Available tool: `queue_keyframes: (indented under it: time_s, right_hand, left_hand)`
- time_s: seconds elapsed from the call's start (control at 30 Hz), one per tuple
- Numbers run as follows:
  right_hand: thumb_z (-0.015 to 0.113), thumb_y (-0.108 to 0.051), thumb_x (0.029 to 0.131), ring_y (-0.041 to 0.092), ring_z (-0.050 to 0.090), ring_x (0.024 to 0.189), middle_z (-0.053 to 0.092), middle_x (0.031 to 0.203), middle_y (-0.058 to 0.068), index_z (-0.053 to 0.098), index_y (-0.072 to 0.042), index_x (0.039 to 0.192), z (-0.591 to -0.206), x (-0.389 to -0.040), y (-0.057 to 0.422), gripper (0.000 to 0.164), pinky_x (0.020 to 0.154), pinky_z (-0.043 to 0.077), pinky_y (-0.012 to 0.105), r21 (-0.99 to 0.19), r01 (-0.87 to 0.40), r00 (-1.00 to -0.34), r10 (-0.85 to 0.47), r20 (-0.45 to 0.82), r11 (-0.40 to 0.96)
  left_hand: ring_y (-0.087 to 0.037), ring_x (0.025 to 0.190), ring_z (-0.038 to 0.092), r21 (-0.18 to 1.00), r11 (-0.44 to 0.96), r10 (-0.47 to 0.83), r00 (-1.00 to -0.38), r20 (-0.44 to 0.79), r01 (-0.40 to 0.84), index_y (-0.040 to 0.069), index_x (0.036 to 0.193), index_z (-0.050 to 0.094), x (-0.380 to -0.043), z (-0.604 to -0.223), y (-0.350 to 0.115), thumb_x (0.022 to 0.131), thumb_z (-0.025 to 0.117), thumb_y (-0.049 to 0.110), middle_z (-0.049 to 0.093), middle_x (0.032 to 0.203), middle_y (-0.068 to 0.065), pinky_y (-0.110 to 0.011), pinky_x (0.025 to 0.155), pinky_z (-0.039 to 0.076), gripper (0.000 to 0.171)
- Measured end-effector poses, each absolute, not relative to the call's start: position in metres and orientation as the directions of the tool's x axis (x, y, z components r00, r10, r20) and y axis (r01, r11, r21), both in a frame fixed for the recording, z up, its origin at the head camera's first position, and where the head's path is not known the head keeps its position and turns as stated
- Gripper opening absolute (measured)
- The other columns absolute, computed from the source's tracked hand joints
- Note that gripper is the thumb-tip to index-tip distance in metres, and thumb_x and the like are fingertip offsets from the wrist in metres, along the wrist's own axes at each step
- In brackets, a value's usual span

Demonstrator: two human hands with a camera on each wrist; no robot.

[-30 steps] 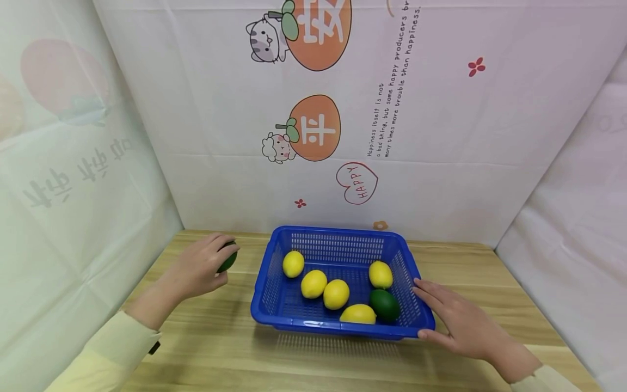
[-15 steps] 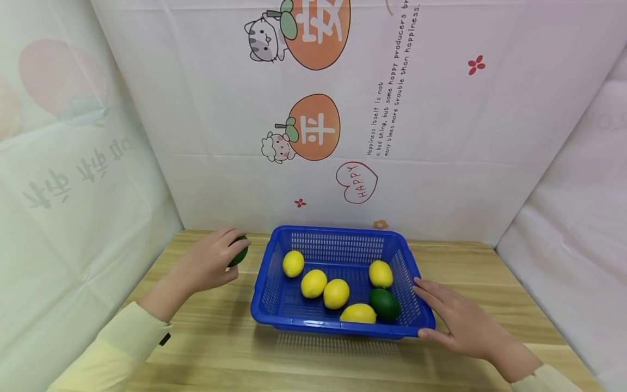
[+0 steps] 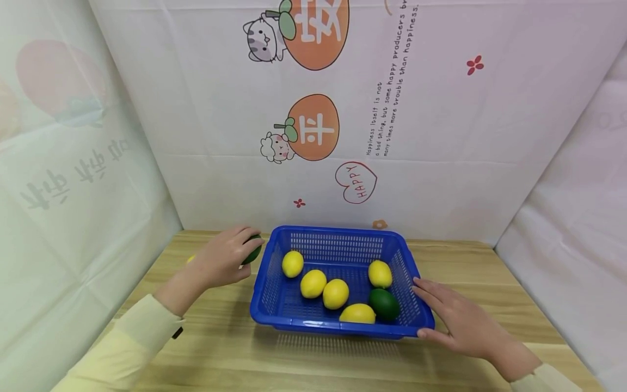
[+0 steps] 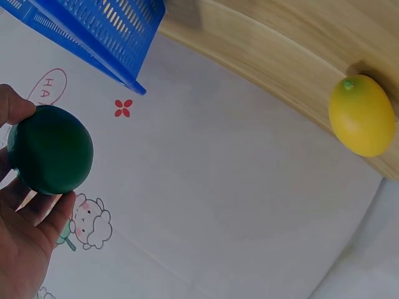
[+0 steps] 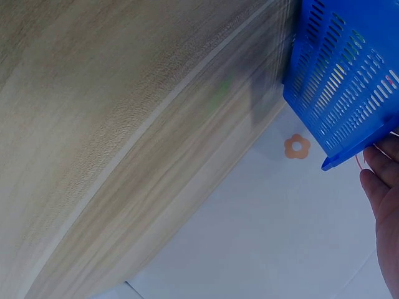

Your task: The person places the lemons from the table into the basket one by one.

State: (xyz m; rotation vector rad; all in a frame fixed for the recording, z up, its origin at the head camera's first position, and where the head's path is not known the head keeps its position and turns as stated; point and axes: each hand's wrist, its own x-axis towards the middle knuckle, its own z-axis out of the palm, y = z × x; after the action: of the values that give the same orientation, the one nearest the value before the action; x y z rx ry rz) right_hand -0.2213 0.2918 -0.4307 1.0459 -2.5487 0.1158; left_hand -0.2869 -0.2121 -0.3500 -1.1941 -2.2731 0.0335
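My left hand (image 3: 222, 260) holds a dark green, glossy oval fruit (image 3: 253, 252) between thumb and fingers, just left of the blue plastic basket (image 3: 313, 324). In the left wrist view the green fruit (image 4: 53, 149) sits at the fingertips, with the basket's side above it. My right hand (image 3: 460, 321) rests against the basket's right rim near the front corner, fingers fairly straight. Inside the basket are several yellow lemons (image 3: 313, 283) and another dark green fruit (image 3: 384, 304), which lies at the right end. The right wrist view shows fingertips (image 5: 374, 180) touching the rim.
One lemon (image 4: 361, 116) lies on the wooden table (image 3: 220, 348) at the left, mostly hidden behind my left wrist in the head view. A printed white cloth (image 3: 441, 163) hangs behind the table, with white sheets on both sides.
My left hand has carried the green fruit rightward to the basket's left rim, and a bit of the lemon behind the wrist now shows. The right hand and basket have stayed put.
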Motion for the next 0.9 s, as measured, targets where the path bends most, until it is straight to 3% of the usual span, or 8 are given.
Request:
queue_keyframes:
  time_s: [0.3,0.9]
  right_hand:
    - [0.071,-0.051,0.083,0.035,0.052,0.122,0.047,0.142,0.016,0.054,-0.003,0.136,-0.430,-0.221,0.291,0.075,0.089,0.052,0.051,0.060,-0.689,-0.656,-0.658,0.370,0.722]
    - [0.071,-0.051,0.083,0.034,0.052,0.122,0.047,0.143,0.015,0.054,-0.002,0.136,-0.431,-0.221,0.291,0.075,0.090,0.051,0.051,0.058,-0.689,-0.658,-0.657,0.368,0.723]
  left_hand:
    - [-0.031,0.106,0.058,-0.284,0.588,0.783,-0.446,0.433,0.757,-0.002,0.115,0.067,-0.290,-0.349,-0.197,0.073,0.081,0.018,0.063,0.117,-0.018,-0.042,0.091,0.052,0.048]
    - [-0.033,0.110,0.058,-0.296,0.533,0.825,-0.409,0.390,0.793,-0.003,0.115,0.066,-0.299,-0.351,-0.165,0.076,0.077,0.016,0.061,0.120,-0.020,-0.041,0.095,0.050,0.045]
